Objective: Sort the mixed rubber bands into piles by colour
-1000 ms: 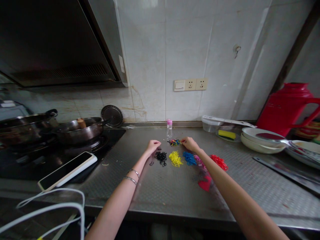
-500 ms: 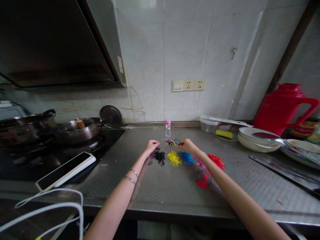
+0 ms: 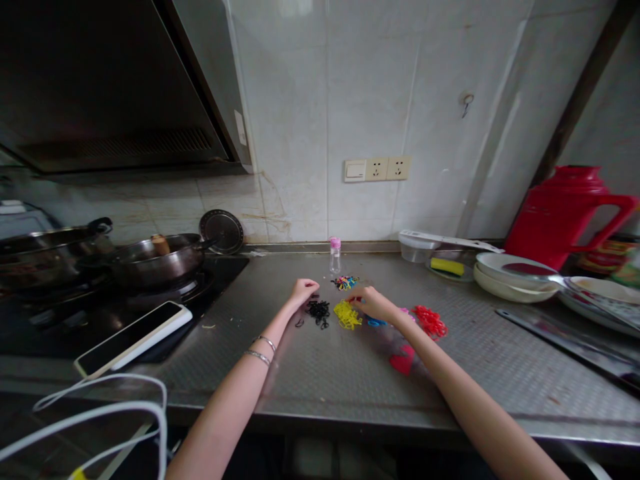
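My left hand (image 3: pixel 304 291) rests on the metal counter beside a pile of black rubber bands (image 3: pixel 319 312), its fingers curled closed; anything inside is hidden. My right hand (image 3: pixel 370 301) reaches over a pile of yellow rubber bands (image 3: pixel 347 316), fingertips pinched together at its upper right edge. What they grip is too small to make out. Beneath that hand lies a partly covered blue pile (image 3: pixel 375 321). Red rubber bands (image 3: pixel 429 321) are piled right of the forearm. A mixed-colour pile (image 3: pixel 345 283) lies behind the yellow one, in front of a small clear bottle with a pink cap (image 3: pixel 335 255).
A clear bag with a red patch (image 3: pixel 403 361) lies by my right forearm. Pans (image 3: pixel 155 263) stand on the stove at left, near a white-edged device (image 3: pixel 133 339) and cables. Bowls (image 3: pixel 515 277), a long knife-like blade (image 3: pixel 560 343) and a red flask (image 3: pixel 560 217) are at right.
My right hand has moved down and slightly left, from beside the mixed pile to the yellow pile, now covering part of the blue one. My left hand has stayed in place.
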`<state>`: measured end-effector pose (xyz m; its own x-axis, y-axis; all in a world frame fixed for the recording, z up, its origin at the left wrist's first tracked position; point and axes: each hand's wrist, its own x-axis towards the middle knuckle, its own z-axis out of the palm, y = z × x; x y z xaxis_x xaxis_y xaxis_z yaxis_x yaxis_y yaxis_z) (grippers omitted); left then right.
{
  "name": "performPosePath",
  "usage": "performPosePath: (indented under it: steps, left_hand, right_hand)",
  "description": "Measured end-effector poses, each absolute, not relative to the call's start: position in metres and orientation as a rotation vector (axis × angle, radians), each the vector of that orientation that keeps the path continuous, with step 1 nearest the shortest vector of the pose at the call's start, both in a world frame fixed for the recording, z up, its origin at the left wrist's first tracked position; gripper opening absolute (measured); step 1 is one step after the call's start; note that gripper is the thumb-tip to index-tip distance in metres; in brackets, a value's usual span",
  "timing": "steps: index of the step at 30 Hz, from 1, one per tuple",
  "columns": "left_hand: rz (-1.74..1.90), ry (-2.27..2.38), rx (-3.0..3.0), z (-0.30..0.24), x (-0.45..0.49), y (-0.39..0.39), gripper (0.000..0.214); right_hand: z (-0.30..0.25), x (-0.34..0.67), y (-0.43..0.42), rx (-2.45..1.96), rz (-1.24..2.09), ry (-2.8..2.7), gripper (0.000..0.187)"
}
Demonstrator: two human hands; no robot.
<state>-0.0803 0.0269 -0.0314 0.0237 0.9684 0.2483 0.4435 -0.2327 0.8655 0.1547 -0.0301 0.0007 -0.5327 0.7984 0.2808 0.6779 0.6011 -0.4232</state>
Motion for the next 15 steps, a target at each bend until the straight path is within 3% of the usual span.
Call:
performPosePath:
  steps: [15]
  left_hand:
    - [1.049, 1.654, 1.862, -0.01, -0.05, 0.03, 0.016]
  right_hand:
    - [0.015, 0.178, -0.034, -1.352, 0.161, -2.288, 0.026]
